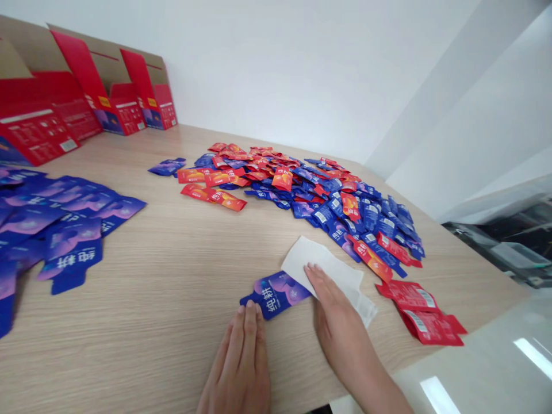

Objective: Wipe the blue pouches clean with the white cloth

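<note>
Lighting is bright, cool and largely even. The wall (267,75) appears near-white, with grey shading bands toward the right. Shadows beneath the left-hand packets (73,241) are faint and soft-edged. White strips of glare show on the glossy floor (487,368). Wide-angle distortion stretches the boxes (34,126) at the left edge. Large print on the blue packet (280,293) is legible; fine print is blurred. Dark clutter (509,247) at right is smeared.

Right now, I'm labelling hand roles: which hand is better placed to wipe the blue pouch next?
Probably the right hand: it lies on the white cloth, which covers one end of the blue pouch. The left hand touches the opposite, narrow end, without a cloth.
</note>
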`<state>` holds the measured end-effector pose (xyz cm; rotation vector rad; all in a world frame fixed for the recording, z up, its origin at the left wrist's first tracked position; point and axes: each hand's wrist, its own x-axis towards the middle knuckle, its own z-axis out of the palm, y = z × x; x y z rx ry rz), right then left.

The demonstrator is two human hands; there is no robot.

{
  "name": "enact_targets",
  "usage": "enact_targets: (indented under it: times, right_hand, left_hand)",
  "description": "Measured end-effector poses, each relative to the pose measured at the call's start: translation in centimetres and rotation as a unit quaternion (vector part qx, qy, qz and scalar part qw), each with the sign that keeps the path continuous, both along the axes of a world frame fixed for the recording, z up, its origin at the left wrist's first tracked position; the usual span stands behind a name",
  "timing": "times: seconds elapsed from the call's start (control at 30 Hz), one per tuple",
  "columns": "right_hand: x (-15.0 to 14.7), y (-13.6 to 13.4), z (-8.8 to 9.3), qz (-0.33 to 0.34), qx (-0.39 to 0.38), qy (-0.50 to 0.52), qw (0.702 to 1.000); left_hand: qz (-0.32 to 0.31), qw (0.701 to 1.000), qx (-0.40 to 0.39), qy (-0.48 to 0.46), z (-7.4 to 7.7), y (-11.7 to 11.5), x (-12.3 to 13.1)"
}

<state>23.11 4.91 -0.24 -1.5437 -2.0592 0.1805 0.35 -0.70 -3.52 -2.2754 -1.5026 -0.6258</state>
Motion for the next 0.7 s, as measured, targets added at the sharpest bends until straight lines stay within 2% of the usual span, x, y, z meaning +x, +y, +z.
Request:
enact_targets:
  times: [0.07, 0.1, 0.17, 0.23, 0.3, 0.43, 0.53, 0.6, 0.7]
  right_hand:
    - [-0.6, -0.4, 0.8, -0.006, 0.001, 0.030, 1.000]
    - [-1.7, -0.6, 1.1, 0.013, -0.002, 0.043, 0.999]
    - [-4.4, -1.0, 1.4, 0.086, -0.009, 0.052, 0.995]
    - [-6.5, -1.1, 1.4, 0.166, -0.018, 0.019, 0.986]
    - [-6.7, -0.8, 1.0, 0.196, -0.021, -0.015, 0.980]
    - [-2.2, -0.1, 0.4, 0.113, -0.032, -0.028, 0.993]
    - [0.3, -0.1, 0.8, 0.039, -0.033, -0.013, 0.999]
    - [-0.5, -0.5, 1.3, 0.031, -0.022, 0.011, 0.999]
    - [-4.3, -1.1, 1.6, 0.113, -0.021, 0.033, 0.993]
  left_hand:
    - [0.002, 1.000, -0.006, -0.004, -0.1, -0.1, 0.1]
    - [-0.002, 1.000, -0.006, -0.003, -0.3, -0.2, 0.0]
    - [-0.016, 1.000, -0.003, 0.003, -0.8, -0.2, -0.3]
    - [-0.026, 1.000, 0.004, 0.007, -1.1, -0.2, -0.7]
    - [-0.026, 1.000, 0.014, 0.010, -1.0, -0.1, -0.9]
    - [-0.017, 1.000, 0.009, 0.021, 0.1, 0.1, -0.6]
    - [-0.020, 1.000, 0.009, 0.023, 0.6, 0.2, -0.2]
    - [-0.017, 1.000, 0.011, 0.020, 0.5, 0.2, -0.2]
    - [-0.025, 0.999, 0.007, 0.027, 0.0, 0.2, -0.6]
